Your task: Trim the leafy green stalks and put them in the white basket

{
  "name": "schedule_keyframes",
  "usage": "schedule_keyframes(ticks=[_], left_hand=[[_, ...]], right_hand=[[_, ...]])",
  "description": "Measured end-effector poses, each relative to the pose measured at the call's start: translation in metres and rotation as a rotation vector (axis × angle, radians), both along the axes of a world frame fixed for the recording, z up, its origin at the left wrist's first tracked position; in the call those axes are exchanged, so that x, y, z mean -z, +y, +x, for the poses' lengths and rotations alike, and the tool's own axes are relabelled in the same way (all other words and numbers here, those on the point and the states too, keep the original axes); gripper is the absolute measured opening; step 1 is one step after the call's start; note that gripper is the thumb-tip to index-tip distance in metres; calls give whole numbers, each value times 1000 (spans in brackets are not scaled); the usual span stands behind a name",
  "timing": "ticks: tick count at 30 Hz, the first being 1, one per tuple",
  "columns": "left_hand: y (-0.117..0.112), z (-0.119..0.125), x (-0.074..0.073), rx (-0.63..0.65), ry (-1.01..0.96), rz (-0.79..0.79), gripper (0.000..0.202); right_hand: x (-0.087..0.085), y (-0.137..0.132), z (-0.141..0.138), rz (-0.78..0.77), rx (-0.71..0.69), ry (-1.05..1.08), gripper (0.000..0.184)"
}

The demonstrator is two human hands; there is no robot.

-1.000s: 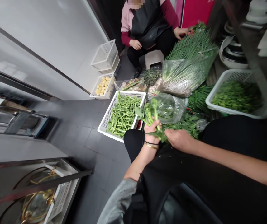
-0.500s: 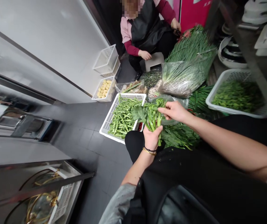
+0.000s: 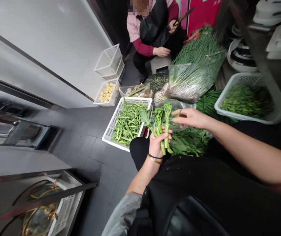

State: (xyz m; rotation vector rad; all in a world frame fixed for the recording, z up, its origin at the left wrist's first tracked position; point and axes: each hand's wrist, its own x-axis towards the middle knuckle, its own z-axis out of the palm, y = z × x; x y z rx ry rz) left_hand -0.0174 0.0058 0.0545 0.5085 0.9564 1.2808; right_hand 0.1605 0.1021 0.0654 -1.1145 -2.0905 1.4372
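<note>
My left hand (image 3: 158,142) is closed round a small bunch of green vegetable stalks (image 3: 162,126), held upright above my knee. Just right of the bunch, my right hand (image 3: 191,118) pinches a small green piece at the stalk tops. A pile of loose green leaves (image 3: 189,141) lies below my right hand. To the left, a white basket (image 3: 113,126) holds several trimmed green stalks.
A second white basket of greens (image 3: 247,100) sits at the right. A big bag of scallions (image 3: 194,73) lies ahead. Another person (image 3: 152,29) sits on a stool beyond it. Stacked white baskets (image 3: 109,60), one with potatoes (image 3: 106,92), stand by the steel wall.
My right hand rose from the stalk bases near my lap to the stalk tops, then shifted slightly right. The left hand lifted the bunch more upright. The other person's arms moved.
</note>
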Motion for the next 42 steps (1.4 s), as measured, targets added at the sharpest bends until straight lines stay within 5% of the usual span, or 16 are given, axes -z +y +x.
schedule_keyframes(ticks=[2,4,7,9,13,16,19,22,25,28,31,34,38,42], left_hand=[[-2,2,-1,44,-26,-18,36],[-4,1,0,76,-46,-41,36],[-9,0,5,81,-29,-46,36],[-12,0,8,124,-14,-34,37],[-13,1,9,203,-43,-23,40],[-12,3,7,181,-47,-21,40],[-9,-1,10,92,26,-27,40],[7,-31,16,-122,92,-60,37],[41,-93,15,-338,202,-77,26],[74,-160,5,-645,422,-163,21],[84,-186,-6,-700,470,-189,21],[67,-153,-4,-485,414,-145,16],[30,-65,7,203,183,-83,25],[15,-21,6,246,-1,-93,33]], right_hand=[[0,-1,-16,-31,40,173,44],[1,-16,-30,125,111,174,36],[-3,-47,-30,512,174,-84,32],[-7,-56,-13,592,37,-227,30],[-17,-34,22,356,-211,-323,37],[-20,-19,15,197,-126,-197,42],[-10,-33,-16,97,-37,-86,41],[13,-62,-31,185,-275,-152,41],[39,-77,-20,242,-568,-264,29],[54,-71,-7,276,-508,-386,23],[50,-57,-9,312,-413,-406,24],[35,-43,-27,224,-224,-233,33],[20,-25,-55,-44,26,100,43],[19,-14,-55,-228,215,381,35]])
